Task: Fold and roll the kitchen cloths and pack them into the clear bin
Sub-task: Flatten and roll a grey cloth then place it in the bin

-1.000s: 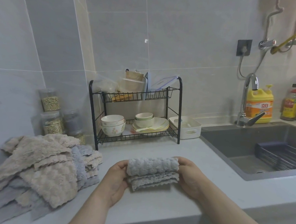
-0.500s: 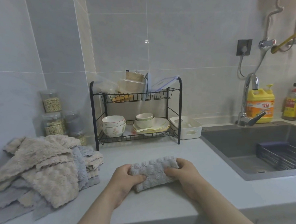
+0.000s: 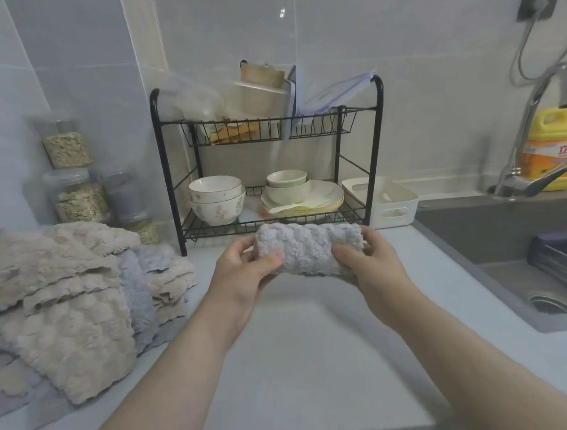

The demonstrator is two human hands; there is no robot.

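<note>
1. The grey rolled cloth point(image 3: 308, 248) is held above the worktop point(image 3: 315, 344) in front of the dish rack point(image 3: 269, 163), its long axis running from 9 to 3 o'clock, one end in each hand.
2. The left hand point(image 3: 242, 276) has its fingers clamped on the 9 o'clock end, thumb pressed on the near face; the right hand point(image 3: 373, 269) has its fingers clamped on the 3 o'clock end. Both are equally near the roll.
3. No clear bin can be made out with certainty; the only open container nearby is a white tray point(image 3: 386, 203) at about 1 o'clock from the roll, beside the rack. So which way the roll must travel is uncertain.
4. The pile of unfolded cloths point(image 3: 66, 301), beige and grey, lies at 9 o'clock on the worktop, well apart from the hands.
5. The worktop is pale, smooth and bare beneath the hands. The sink point(image 3: 508, 268) opens at 3 o'clock with a tap point(image 3: 534, 129) and yellow detergent bottle point(image 3: 551, 151) behind; grain jars point(image 3: 73, 179) stand against the tiled wall at 10 o'clock.
</note>
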